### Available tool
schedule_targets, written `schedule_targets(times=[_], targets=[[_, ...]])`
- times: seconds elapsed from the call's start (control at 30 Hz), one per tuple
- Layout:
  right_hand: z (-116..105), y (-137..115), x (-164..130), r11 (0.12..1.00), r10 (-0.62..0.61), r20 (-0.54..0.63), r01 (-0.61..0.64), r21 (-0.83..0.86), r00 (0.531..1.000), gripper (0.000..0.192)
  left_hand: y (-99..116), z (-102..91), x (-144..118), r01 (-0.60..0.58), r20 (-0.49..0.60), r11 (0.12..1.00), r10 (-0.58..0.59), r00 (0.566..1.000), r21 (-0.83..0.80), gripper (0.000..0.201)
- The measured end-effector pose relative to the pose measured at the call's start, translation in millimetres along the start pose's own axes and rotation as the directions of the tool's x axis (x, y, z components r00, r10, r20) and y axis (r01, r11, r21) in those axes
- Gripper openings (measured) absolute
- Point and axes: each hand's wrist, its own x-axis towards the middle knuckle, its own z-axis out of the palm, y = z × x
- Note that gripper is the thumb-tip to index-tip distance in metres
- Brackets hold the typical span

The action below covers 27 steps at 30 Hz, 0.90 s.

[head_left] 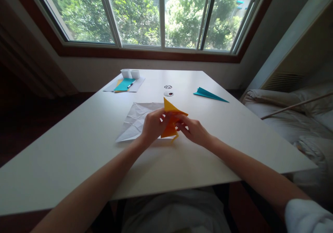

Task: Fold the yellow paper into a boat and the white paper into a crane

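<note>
Both hands meeting over the middle of the counter (78,149), left hand (152,125) and right hand (194,130) pinching a folded paper (170,122) between them. Directly behind and to the left, flat on the counter, a creased unfolded sheet (137,118). Farther back at centre, two small round holes (168,90) in the counter. Back left, a stack of sheets (125,84) with a pen (130,84) on top, two small cups (130,73) just behind. Back right, well apart, a paper plane (209,94). Beyond the far edge, a window (161,14); right of the counter, a bed (293,118).
</note>
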Motion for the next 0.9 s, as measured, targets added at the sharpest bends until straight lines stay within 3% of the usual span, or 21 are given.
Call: schedule_targets(times=[0.27,0.57,0.63,0.73,0.83,0.9], targets=[[-1,-1,0,0.990,-0.064,-0.058,0.056,-0.129,0.996,0.019,-2,1.2,-1,-0.026,0.010,0.998,0.025,1.000,0.056,0.025],[-1,0,2,0.999,0.024,-0.052,-0.027,-0.040,0.998,0.013,-3,1.6,1,0.062,0.017,0.998,-0.062,0.998,-0.027,0.027],[-1,-1,4,0.996,0.082,-0.060,-0.080,0.032,0.995,0.011,-3,0.6,2,0.077,0.075,0.995,-0.072,0.995,-0.064,0.028],[-1,-1,6,0.973,0.205,-0.077,-0.195,0.122,0.976,0.007,-1,-1.8,4,0.122,0.248,0.974,-0.073,0.966,-0.189,0.030],[-1,4,8,0.916,0.336,-0.092,-0.303,0.261,0.937,0.009,-1,-3.1,4,0.217,0.418,0.924,-0.070,0.906,-0.316,0.037],[0,9,9,0.864,0.392,-0.091,-0.332,0.379,0.916,0.014,-1,-3.1,3,0.344,0.530,0.869,-0.116,0.840,-0.356,0.048]])
